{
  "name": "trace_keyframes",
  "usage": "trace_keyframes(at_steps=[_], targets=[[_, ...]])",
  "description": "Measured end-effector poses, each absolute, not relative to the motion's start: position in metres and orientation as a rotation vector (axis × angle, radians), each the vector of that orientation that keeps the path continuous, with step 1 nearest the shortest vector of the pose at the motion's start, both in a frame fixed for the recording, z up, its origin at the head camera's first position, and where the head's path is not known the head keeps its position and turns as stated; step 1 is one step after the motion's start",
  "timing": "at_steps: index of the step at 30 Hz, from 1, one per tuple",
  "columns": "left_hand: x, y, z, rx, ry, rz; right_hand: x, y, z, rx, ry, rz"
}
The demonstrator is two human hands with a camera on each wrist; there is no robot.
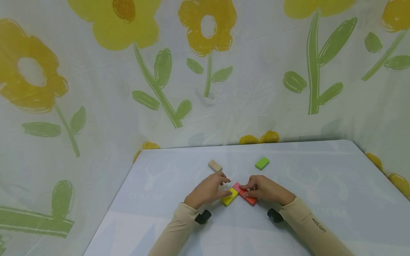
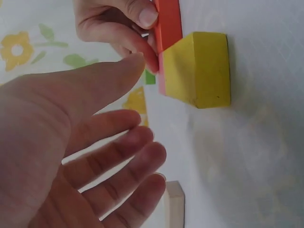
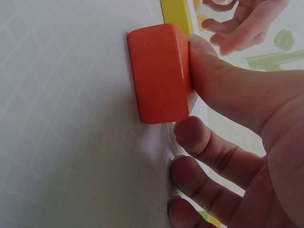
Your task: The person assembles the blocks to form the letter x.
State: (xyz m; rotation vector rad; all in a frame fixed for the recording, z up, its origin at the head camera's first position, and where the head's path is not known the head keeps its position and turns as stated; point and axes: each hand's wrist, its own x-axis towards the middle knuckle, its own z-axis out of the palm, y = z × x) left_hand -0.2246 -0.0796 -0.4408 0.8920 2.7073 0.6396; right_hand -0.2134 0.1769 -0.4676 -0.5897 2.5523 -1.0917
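Observation:
Yellow (image 1: 230,197), red (image 1: 249,198) and pink (image 1: 236,186) wooden blocks lie flat together on the table, the yellow and red ones angled apart like a V with the pink one at their far meeting point. My left hand (image 1: 208,190) is spread, its thumb tip just over the yellow block and its fingers loose, holding nothing. Thumb and index finger of my right hand (image 1: 264,189) are bent over the red block, the thumb on it and the index fingertip at the pink one. The other right fingers (image 3: 187,171) curl beside the red block.
A plain wooden block (image 1: 215,165) lies just beyond my left hand. Farther back on the right is a green block (image 1: 262,163). The pale table (image 1: 179,160) ends at a flower-printed curtain (image 1: 250,89) behind and along the sides.

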Motion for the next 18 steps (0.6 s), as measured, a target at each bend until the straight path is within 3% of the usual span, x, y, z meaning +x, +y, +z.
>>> trace_keyframes(at_steps=[18], targets=[[-0.230,-0.078,-0.452,1.150,2.676,0.526,-0.215,0.178,-0.468,-0.667,2.546,-1.122]])
